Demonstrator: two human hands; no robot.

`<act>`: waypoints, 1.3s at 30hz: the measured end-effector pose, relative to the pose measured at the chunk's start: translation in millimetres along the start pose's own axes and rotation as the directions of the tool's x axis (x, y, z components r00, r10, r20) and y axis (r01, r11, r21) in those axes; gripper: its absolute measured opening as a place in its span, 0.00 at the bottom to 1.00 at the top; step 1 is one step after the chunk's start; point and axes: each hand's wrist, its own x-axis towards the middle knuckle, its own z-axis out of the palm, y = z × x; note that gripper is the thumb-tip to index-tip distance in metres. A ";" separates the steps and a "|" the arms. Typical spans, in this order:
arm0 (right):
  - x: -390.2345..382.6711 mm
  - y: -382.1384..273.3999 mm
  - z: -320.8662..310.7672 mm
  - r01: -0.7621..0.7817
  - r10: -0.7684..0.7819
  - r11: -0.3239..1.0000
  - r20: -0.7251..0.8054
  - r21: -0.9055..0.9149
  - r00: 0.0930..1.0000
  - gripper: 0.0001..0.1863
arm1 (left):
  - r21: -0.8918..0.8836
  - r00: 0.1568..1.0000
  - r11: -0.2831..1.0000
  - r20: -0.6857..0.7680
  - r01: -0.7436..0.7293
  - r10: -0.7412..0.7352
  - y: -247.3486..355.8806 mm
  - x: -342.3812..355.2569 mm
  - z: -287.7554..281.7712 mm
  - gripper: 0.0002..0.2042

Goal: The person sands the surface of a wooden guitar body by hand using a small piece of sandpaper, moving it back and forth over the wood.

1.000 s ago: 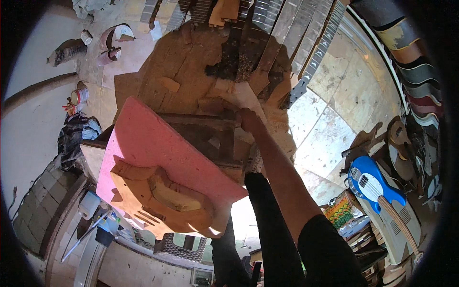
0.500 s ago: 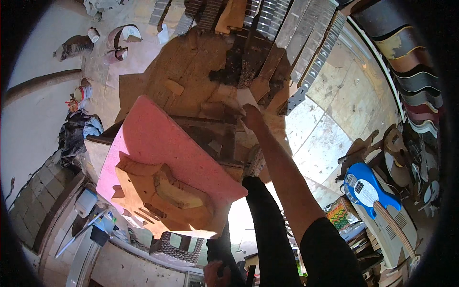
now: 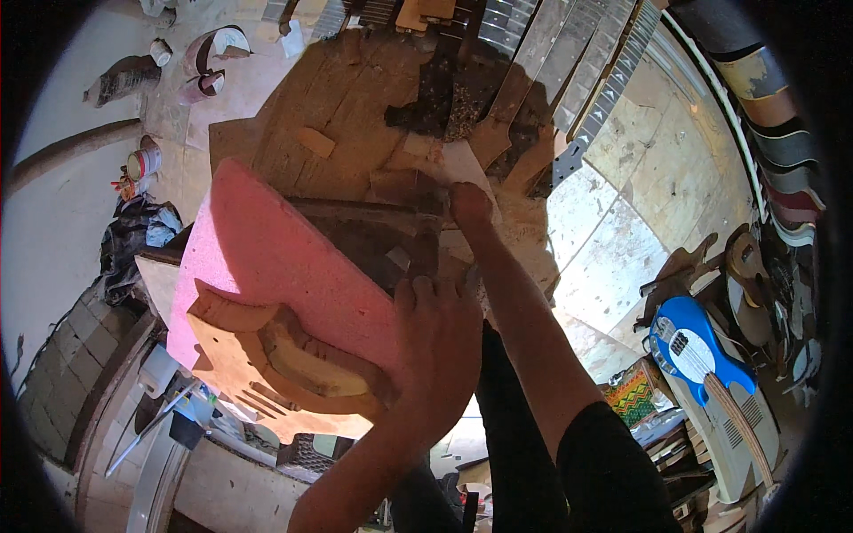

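My left hand (image 3: pixel 438 333) reaches over the near right edge of a pink foam board (image 3: pixel 293 258), fingers stretched forward and slightly apart. Its fingertips lie by a brown strip (image 3: pixel 426 255); whether they touch it I cannot tell. Farther forward, my right hand (image 3: pixel 470 208) has its fingers curled beside a pale flat sheet (image 3: pixel 468 163) and the end of a dark bar (image 3: pixel 355 210). What it grips, if anything, is hidden. A wooden guitar body (image 3: pixel 271 346) with a carved contour lies on the foam board, near my left wrist.
Several guitar necks (image 3: pixel 542 75) lie at the top, by a brown dusty sheet (image 3: pixel 293 107) with a small wood piece (image 3: pixel 315 142) on it. A blue guitar (image 3: pixel 697 351) leans at the right. Cans (image 3: pixel 143 162) and a black bag (image 3: pixel 129 244) sit at the left.
My left hand has come up from the lower edge, past the foam board, toward the right hand. The right hand stays by the pale sheet. The whole view has shifted slightly.
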 end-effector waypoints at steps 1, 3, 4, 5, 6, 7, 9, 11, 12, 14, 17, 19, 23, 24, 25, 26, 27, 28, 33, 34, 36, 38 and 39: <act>-2.9 -2.4 -2.3 -0.025 0.025 1.000 0.005 0.004 1.000 0.13 | -0.014 1.000 1.000 0.004 -0.019 0.019 2.0 1.5 0.8 0.07; -6.4 -6.6 -6.4 -0.072 0.071 0.997 0.015 0.016 0.997 0.14 | -0.037 0.998 0.998 0.010 -0.056 0.056 5.2 3.4 2.2 0.05; -4.4 -12.9 -12.5 -0.074 0.074 0.995 0.011 0.061 0.997 0.14 | -0.050 0.998 0.997 -0.006 -0.064 0.064 2.4 3.2 1.3 0.04; -4.1 -14.2 -17.6 -0.088 0.086 0.991 0.020 0.100 0.996 0.13 | -0.072 0.997 0.994 -0.010 -0.076 0.076 -1.3 5.1 6.3 0.04; -4.1 -16.9 -21.9 -0.101 0.098 0.985 0.030 0.139 0.995 0.13 | -0.095 0.996 0.992 -0.013 -0.087 0.086 -4.8 6.3 10.5 0.04; -0.9 -11.9 -21.7 -0.060 0.065 0.991 -0.035 0.122 0.997 0.11 | -0.106 0.995 0.990 -0.044 -0.093 0.089 -4.0 6.4 11.3 0.03; 8.5 -2.3 -23.5 0.017 -0.004 0.997 -0.164 0.078 0.986 0.09 | -0.131 0.990 0.986 -0.106 -0.107 0.093 -2.0 6.3 11.8 0.03; 26.9 0.5 -34.6 0.084 -0.050 0.988 -0.250 0.129 0.967 0.10 | -0.139 0.981 0.985 -0.178 -0.097 0.072 -1.4 7.0 13.6 0.03; 31.2 2.7 -42.1 0.119 -0.070 0.981 -0.297 0.150 0.952 0.10 | -0.145 0.974 0.985 -0.217 -0.096 0.063 -0.3 7.4 13.4 0.03; 22.9 -14.5 -64.7 0.286 -0.140 0.922 -0.465 0.261 0.874 0.09 | -0.153 0.975 0.986 -0.219 -0.066 0.031 -4.6 2.8 13.8 0.02; 9.8 -22.2 -110.8 0.381 -0.148 0.843 -0.516 0.380 0.843 0.08 | -0.158 0.980 0.986 -0.199 -0.061 0.028 -3.7 4.6 8.7 0.04; -7.5 -23.6 -146.6 0.381 -0.121 0.800 -0.498 0.464 0.859 0.09 | -0.148 0.984 0.987 -0.177 -0.061 0.034 -1.2 6.7 7.0 0.08; -79.5 -30.9 -213.7 0.432 -0.088 0.693 -0.527 0.577 0.845 0.09 | -0.368 0.990 0.920 0.014 0.137 -0.142 8.2 8.9 -20.9 0.18; -98.4 -31.5 -225.4 0.459 -0.091 0.666 -0.547 0.588 0.832 0.09 | -0.468 0.972 0.851 0.114 0.237 -0.207 11.5 10.2 -31.6 0.25; -121.2 -32.6 -240.0 0.462 -0.096 0.681 -0.557 0.568 0.825 0.09 | -0.677 0.965 0.713 -0.020 0.179 -0.262 16.4 10.8 -36.2 0.27; -144.8 -36.8 -252.5 0.467 -0.104 0.692 -0.564 0.551 0.819 0.08 | -0.837 0.929 0.541 -0.135 0.079 -0.345 19.3 12.2 -32.8 0.30; -167.4 -42.2 -265.3 0.475 -0.114 0.700 -0.573 0.534 0.812 0.08 | -0.935 0.867 0.350 -0.223 -0.060 -0.446 20.0 12.6 -32.3 0.33; -187.9 -43.5 -276.6 0.471 -0.127 0.708 -0.561 0.526 0.818 0.08 | -0.934 0.825 0.341 -0.276 -0.108 -0.492 20.0 15.5 -33.1 0.35; -265.1 -32.9 -304.8 0.499 -0.139 0.714 -0.599 0.491 0.789 0.06 | -0.979 0.681 0.001 -0.141 -0.202 -0.719 13.4 13.3 -57.0 0.37; -278.9 -35.0 -310.1 0.485 -0.093 0.677 -0.590 0.553 0.802 0.05 | -0.986 0.733 -0.046 -0.088 -0.161 -0.674 2.3 8.5 -55.4 0.37; -302.3 -31.6 -310.0 0.330 0.049 0.632 -0.461 0.701 0.886 0.04 | -0.978 0.782 -0.150 -0.020 -0.144 -0.622 -16.5 -3.2 -52.5 0.35; -317.7 -31.4 -305.4 0.268 0.120 0.593 -0.413 0.759 0.903 0.08 | -0.916 0.738 -0.289 -0.011 -0.278 -0.674 -20.7 -14.6 -55.6 0.33; -326.0 -31.4 -303.0 0.255 0.173 0.483 -0.377 0.838 0.910 0.06 | -0.853 0.690 -0.355 -0.009 -0.383 -0.723 -22.2 -20.7 -56.3 0.32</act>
